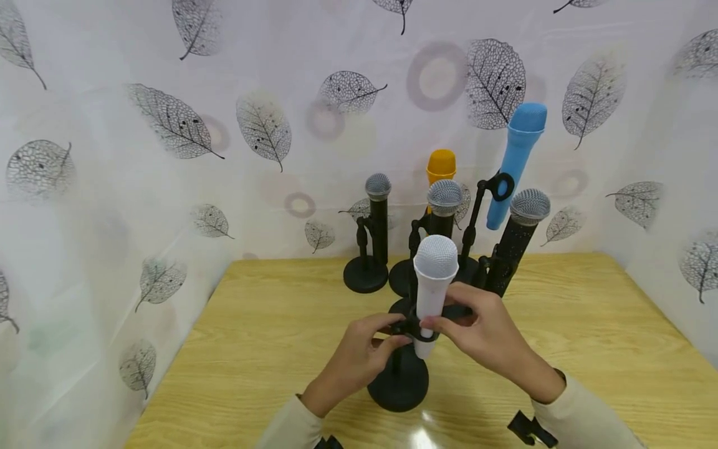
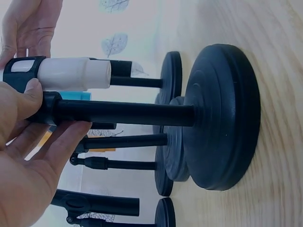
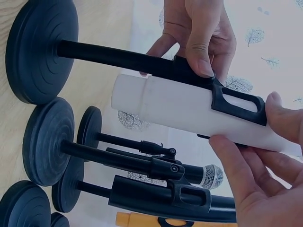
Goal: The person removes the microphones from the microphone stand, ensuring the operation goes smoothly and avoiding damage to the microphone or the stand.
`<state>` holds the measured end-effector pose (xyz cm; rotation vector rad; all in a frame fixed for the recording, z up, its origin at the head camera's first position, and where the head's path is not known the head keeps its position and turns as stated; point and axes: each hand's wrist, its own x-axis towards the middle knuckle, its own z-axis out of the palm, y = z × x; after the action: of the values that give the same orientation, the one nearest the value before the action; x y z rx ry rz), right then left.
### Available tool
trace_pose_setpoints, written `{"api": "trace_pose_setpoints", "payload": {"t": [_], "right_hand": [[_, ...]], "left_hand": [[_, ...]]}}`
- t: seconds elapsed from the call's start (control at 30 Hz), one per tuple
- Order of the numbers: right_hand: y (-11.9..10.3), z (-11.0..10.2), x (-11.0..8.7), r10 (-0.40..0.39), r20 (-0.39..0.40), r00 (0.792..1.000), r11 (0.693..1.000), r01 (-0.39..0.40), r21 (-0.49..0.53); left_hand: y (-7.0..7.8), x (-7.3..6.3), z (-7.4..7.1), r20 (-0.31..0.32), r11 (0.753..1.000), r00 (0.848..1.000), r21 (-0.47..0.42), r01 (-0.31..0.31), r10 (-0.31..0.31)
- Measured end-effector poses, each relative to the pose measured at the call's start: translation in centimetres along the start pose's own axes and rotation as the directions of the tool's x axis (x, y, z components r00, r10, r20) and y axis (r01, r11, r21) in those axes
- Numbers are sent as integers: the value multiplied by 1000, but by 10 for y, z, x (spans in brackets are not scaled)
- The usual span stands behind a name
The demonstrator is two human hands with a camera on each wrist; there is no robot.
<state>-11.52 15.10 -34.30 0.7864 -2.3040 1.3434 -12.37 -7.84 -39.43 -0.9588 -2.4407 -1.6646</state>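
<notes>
A white microphone [image 1: 434,274] sits tilted, head up, in the black clip [image 3: 218,100] of a microphone stand [image 1: 398,383]. Its plain lower end pokes out below the clip. My left hand [image 1: 359,352] grips the top of this stand, thumb and fingers around the joint under the clip. From the other side my right hand [image 1: 490,327] holds the white microphone beside the clip; its thumb [image 3: 281,116] is at the clip's edge and the fingers are on the barrel. The stand's round base rests on the table.
Behind stand a black microphone with a silver head [image 1: 379,218], another silver-headed one [image 1: 445,198], an orange one [image 1: 441,163], a tall blue one [image 1: 516,156] and a speckled black one [image 1: 513,243]. A leaf-print sheet [image 1: 269,206] hangs behind the wooden table [image 1: 252,349].
</notes>
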Motion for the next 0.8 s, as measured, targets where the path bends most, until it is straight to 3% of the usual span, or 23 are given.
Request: {"api": "trace_pose_setpoints", "payload": {"t": [0.17,0.53,0.8], "right_hand": [[0,-2,-2,-57,-51,997,998,55,-36],[-2,-4,-4,-82,-77,994,995,78,-57],[-5,-3,-6,-46,-85,995,995,38,-90]], "left_hand": [[2,2,3,3,1000,1000,9,-10,10],[3,4,5,20,999,1000,33,-24,23],[3,1,8,16,998,1000,58,-25,24]]}}
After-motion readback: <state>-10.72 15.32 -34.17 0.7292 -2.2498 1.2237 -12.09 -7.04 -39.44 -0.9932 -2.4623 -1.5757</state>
